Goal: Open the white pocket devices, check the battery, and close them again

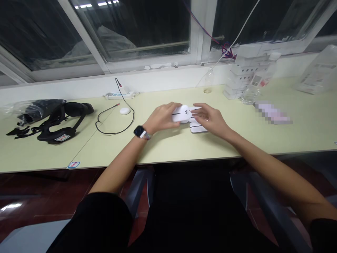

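Note:
My left hand [165, 117] is closed around a white rounded case [181, 114] with a dark line and a black letter-like mark on it. Thumb and fingers grip it from opposite edges, over the table. Close to its right side is my right hand [212, 119], fingers curved and apart, reaching over more white pieces of the same look. One such white piece [198, 127] with a black line lies on the table just below the right fingers. Another is partly covered by those fingers; whether they touch it firmly is hard to see.
Left on the table lie a black headset [63, 123], a black cable [112, 133], a round white puck [125, 111] and a power strip [121, 95]. Rightward stand stacked white boxes [237, 79], a clear bottle [259, 82], a small glass bottle [209, 82] and a blurred-out flat item [273, 113].

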Tool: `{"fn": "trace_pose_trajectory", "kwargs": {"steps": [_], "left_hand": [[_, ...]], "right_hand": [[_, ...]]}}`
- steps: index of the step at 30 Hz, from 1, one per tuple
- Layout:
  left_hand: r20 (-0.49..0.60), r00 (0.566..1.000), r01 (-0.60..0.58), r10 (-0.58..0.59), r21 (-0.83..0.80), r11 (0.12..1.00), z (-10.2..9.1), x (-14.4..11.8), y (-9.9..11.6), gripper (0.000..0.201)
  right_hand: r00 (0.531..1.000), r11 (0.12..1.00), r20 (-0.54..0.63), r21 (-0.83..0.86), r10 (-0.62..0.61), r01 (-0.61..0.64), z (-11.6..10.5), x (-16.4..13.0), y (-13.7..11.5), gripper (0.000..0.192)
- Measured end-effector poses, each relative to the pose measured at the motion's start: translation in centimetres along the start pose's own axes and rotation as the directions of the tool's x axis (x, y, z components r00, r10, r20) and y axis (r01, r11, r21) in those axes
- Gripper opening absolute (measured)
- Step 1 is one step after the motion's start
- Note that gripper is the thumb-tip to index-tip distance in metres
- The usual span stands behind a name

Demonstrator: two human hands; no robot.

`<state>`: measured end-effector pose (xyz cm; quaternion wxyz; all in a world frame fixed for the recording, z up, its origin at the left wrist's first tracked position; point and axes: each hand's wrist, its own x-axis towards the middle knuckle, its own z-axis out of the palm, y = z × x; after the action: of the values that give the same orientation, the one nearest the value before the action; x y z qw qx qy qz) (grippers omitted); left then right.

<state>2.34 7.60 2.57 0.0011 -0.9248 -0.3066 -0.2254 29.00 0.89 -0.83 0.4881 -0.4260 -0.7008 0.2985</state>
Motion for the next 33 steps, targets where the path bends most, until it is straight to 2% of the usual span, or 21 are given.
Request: {"fn": "trace_pose_trajectory", "kwargs": {"steps": [2, 5, 8, 11, 17, 22, 26, 31, 33], "left_hand": [[0.037, 0.995, 0.091, -0.089, -0.055, 0.994, 0.8, 2.5, -2.6, 0.065], [0.102, 0.96, 0.274, -0.261, -0.156, 0.949, 2.4, 5.5, -6.1, 0.064], [0.138, 0.932, 0.354, -0.334, -0.166, 0.92, 3.7, 7.0, -8.6, 0.063], [0.16, 0.909, 0.41, -0.385, -0.174, 0.895, 5.0, 7.7, -9.9, 0.063], [0.181, 0.883, 0.462, -0.432, -0.179, 0.869, 6.9, 8.8, -10.7, 0.064], [0.172, 0.875, 0.477, -0.452, -0.156, 0.865, 7.4, 8.2, -10.4, 0.066], [0.156, 0.895, 0.439, -0.419, -0.136, 0.888, 6.9, 6.8, -9.3, 0.069], [0.225, 0.916, 0.363, -0.331, -0.12, 0.924, 7.2, 4.8, -8.5, 0.073], [0.186, 0.938, 0.321, -0.294, -0.138, 0.937, 7.7, 4.2, -8.5, 0.07]], "right_hand": [[0.999, 0.968, 0.014, -0.249, -0.031, 0.034, -0.9, 1.4, 1.0, 0.048], [0.989, 0.878, 0.133, -0.478, 0.063, 0.008, -1.5, 2.8, 2.4, 0.045], [0.969, 0.832, 0.217, -0.555, 0.118, 0.023, -1.2, 2.9, 3.4, 0.045], [0.962, 0.82, 0.24, -0.571, 0.13, 0.032, -0.8, 2.5, 3.7, 0.042], [0.965, 0.799, 0.234, -0.599, 0.121, 0.046, -0.6, 2.6, 3.9, 0.044], [0.964, 0.804, 0.245, -0.592, 0.103, 0.064, -0.6, 2.8, 4.2, 0.045], [0.975, 0.827, 0.213, -0.558, 0.067, 0.065, -0.9, 3.1, 4.7, 0.046], [0.981, 0.847, 0.19, -0.528, 0.049, 0.059, -1.1, 3.6, 6.1, 0.044], [0.981, 0.854, 0.187, -0.518, 0.059, 0.047, -1.1, 3.7, 6.6, 0.042]]}}
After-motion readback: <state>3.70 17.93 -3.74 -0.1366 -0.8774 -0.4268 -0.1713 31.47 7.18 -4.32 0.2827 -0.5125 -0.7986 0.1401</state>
